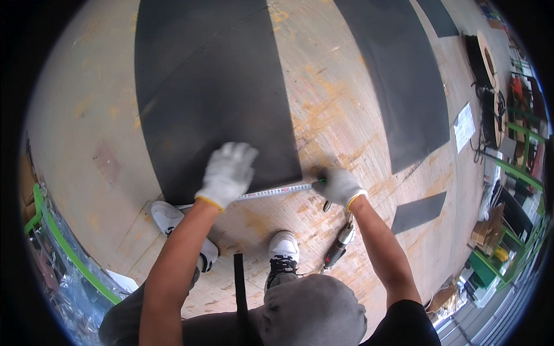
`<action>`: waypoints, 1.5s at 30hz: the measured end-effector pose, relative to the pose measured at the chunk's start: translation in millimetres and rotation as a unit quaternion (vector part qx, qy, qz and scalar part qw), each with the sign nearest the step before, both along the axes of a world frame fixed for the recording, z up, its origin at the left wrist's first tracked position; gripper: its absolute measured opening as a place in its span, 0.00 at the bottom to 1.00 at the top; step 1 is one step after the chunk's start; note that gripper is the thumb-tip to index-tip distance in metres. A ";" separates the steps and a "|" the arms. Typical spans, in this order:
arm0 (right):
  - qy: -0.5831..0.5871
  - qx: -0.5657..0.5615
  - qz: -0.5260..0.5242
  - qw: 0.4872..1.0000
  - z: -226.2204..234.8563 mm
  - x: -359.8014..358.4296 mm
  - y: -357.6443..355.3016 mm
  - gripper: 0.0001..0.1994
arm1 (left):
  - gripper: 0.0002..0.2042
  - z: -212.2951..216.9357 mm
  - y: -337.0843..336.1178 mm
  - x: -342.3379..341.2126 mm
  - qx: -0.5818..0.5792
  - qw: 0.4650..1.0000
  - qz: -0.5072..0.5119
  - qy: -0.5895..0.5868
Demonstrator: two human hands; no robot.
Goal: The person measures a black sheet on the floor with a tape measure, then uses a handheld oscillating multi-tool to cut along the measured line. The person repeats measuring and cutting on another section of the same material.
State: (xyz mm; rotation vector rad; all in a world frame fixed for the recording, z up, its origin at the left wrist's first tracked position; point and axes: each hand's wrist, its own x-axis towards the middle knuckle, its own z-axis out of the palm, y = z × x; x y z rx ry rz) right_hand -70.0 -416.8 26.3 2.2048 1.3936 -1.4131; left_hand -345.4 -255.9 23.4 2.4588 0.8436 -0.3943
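A broad black sheet (213, 86) lies flat on the worn board surface, stretching away in front of me. Along its near edge runs the white blade of a tape measure (271, 192), from beside my left shoe to my right hand. My right hand (345, 188), in a white knitted glove, is closed around the tape measure's dark case, which it mostly hides. My left hand (228, 173), gloved the same way and slightly blurred, is over the sheet's near edge with fingers outstretched; its wrist side covers part of the blade. Whether it touches the sheet, I cannot tell.
A handheld power tool (339, 245) lies below my right hand. Another black strip (404, 86) and a small black piece (419, 212) are to the right, near a white paper (464, 127). Green-framed racks (522, 173) stand at far right; a green rail (75, 254) borders the left.
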 end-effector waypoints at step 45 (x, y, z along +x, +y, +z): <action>-0.184 0.328 -0.123 0.918 -35.1 15.4 -60.0 0.21 | 0.11 -27.3 -37.9 171.8 -0.106 0.951 -0.264 0.123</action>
